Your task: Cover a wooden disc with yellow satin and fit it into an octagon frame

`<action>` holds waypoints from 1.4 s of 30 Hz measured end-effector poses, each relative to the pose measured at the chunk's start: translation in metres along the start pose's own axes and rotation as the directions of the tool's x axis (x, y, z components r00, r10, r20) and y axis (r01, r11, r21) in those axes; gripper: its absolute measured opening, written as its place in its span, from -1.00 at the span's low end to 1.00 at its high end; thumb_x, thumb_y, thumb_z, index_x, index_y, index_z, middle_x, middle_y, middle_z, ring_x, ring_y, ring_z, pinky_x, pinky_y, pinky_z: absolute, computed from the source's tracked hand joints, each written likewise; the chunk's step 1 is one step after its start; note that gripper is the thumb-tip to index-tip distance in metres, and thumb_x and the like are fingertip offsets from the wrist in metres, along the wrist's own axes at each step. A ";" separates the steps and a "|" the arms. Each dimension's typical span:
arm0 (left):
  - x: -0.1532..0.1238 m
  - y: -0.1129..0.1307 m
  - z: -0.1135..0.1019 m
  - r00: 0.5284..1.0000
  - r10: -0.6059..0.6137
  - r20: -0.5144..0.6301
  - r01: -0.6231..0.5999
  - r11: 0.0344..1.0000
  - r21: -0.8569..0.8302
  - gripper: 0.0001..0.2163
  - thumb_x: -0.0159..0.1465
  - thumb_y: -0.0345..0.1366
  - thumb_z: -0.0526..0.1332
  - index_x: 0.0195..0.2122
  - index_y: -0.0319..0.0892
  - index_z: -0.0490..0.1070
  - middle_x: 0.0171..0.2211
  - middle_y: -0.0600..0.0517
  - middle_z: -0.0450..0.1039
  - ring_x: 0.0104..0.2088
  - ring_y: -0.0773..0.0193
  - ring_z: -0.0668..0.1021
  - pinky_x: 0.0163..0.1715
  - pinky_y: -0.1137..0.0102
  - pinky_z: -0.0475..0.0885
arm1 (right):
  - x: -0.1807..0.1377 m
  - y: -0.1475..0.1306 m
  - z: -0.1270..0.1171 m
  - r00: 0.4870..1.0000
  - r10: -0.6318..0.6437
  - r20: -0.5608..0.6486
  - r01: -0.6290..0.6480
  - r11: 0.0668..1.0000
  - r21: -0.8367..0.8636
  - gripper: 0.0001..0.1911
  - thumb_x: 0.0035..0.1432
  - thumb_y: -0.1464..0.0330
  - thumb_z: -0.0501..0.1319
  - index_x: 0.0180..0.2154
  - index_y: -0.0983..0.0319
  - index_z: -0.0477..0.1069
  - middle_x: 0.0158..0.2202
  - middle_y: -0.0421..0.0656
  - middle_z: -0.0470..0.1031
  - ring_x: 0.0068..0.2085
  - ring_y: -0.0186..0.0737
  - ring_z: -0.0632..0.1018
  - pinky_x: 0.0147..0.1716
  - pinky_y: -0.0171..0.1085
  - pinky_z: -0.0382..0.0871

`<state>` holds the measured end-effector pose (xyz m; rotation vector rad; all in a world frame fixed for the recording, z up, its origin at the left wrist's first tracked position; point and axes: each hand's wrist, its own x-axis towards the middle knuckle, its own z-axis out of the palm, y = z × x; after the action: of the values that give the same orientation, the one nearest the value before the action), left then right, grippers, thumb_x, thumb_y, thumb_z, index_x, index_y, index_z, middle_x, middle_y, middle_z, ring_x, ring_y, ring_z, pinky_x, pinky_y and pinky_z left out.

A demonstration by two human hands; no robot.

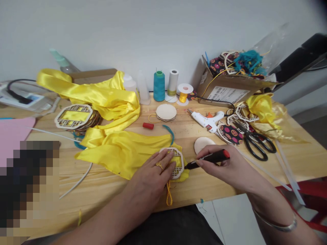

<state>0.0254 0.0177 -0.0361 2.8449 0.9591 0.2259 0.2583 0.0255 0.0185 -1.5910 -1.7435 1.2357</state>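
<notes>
A pale wooden table [107,190] stands against a plain white wall [153,30], with grey floor showing past its near edge. Near that edge lies a small wooden frame [179,167] on a fold of yellow cloth [120,149]. The left hand [153,172] lies flat on the frame, fingers loose and gripping nothing. The right hand [224,166] grasps a black marker [208,159], its tip touching the frame's right rim. The cloth trails off behind and left of the frame towards a stack of frames [74,117]. Behind the frame sit a red cap [148,126], a wooden disc [166,111] and a teal spool [159,86]. To its rear right lie a glue gun [205,119], scissors [255,139] and a cardboard box [227,90]. A yellow cord [169,195] hangs just in front of the frame.
</notes>
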 end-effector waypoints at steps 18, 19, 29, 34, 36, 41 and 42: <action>0.001 0.000 0.000 1.000 0.020 -0.008 -0.019 0.999 0.029 -0.59 0.21 -0.56 0.04 0.10 -0.32 0.30 0.18 -0.24 0.30 0.23 0.00 0.25 0.16 0.13 0.27 | -0.002 -0.001 0.003 0.995 -0.008 0.095 0.004 0.999 0.043 -0.87 0.03 0.32 0.26 -0.41 0.25 0.52 -0.59 -0.25 0.42 -0.57 -0.42 0.37 -0.65 -0.44 0.20; 0.000 -0.001 0.001 1.000 0.014 -0.011 -0.014 1.000 0.021 -0.60 0.21 -0.55 0.04 0.10 -0.31 0.30 0.19 -0.23 0.29 0.24 0.00 0.25 0.16 0.13 0.27 | -0.001 0.000 0.001 0.998 -0.001 0.068 -0.001 0.999 0.036 -0.87 0.02 0.31 0.26 -0.41 0.25 0.52 -0.59 -0.24 0.43 -0.57 -0.41 0.37 -0.65 -0.44 0.21; -0.001 0.000 0.003 0.999 -0.005 -0.034 0.004 1.000 -0.027 -0.62 0.22 -0.55 0.04 0.08 -0.34 0.31 0.19 -0.26 0.27 0.24 -0.02 0.23 0.18 0.11 0.25 | 0.004 0.002 0.000 0.998 0.018 -0.052 -0.016 0.999 0.031 -0.82 -0.01 0.26 0.27 -0.43 0.25 0.52 -0.61 -0.23 0.43 -0.59 -0.37 0.37 -0.69 -0.40 0.21; -0.001 0.000 0.003 1.000 -0.005 -0.031 0.005 1.000 -0.015 -0.60 0.23 -0.55 0.04 0.10 -0.30 0.30 0.19 -0.23 0.29 0.25 0.02 0.23 0.18 0.13 0.25 | 0.000 0.003 0.000 1.000 -0.015 0.015 0.015 1.000 -0.007 -0.88 0.01 0.32 0.26 -0.42 0.24 0.52 -0.58 -0.23 0.45 -0.57 -0.38 0.39 -0.67 -0.42 0.21; -0.002 0.000 0.003 1.000 -0.002 -0.031 0.002 1.000 -0.006 -0.59 0.22 -0.56 0.04 0.11 -0.29 0.29 0.19 -0.23 0.29 0.24 0.02 0.23 0.17 0.12 0.26 | -0.002 0.003 0.000 0.998 -0.017 0.057 0.017 1.000 0.011 -0.88 0.04 0.32 0.25 -0.41 0.24 0.52 -0.58 -0.23 0.44 -0.57 -0.39 0.39 -0.66 -0.43 0.20; -0.002 0.001 0.002 0.999 -0.007 -0.039 0.007 1.000 -0.007 -0.59 0.22 -0.57 0.04 0.11 -0.30 0.28 0.20 -0.22 0.27 0.26 0.02 0.21 0.19 0.13 0.24 | -0.007 -0.003 0.005 0.992 0.002 0.124 -0.009 0.999 0.053 -0.89 0.05 0.34 0.25 -0.40 0.25 0.51 -0.59 -0.26 0.41 -0.58 -0.44 0.35 -0.66 -0.44 0.16; -0.002 0.001 0.001 0.999 -0.015 -0.037 0.014 1.000 -0.010 -0.59 0.22 -0.57 0.04 0.11 -0.30 0.28 0.21 -0.22 0.26 0.26 0.03 0.20 0.19 0.13 0.23 | -0.007 -0.004 0.006 0.991 0.002 0.133 -0.010 0.998 0.059 -0.89 0.05 0.34 0.25 -0.40 0.25 0.51 -0.59 -0.26 0.42 -0.58 -0.44 0.35 -0.66 -0.44 0.17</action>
<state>0.0250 0.0158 -0.0375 2.8334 0.9826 0.2817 0.2526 0.0175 0.0204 -1.5120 -1.7658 1.4126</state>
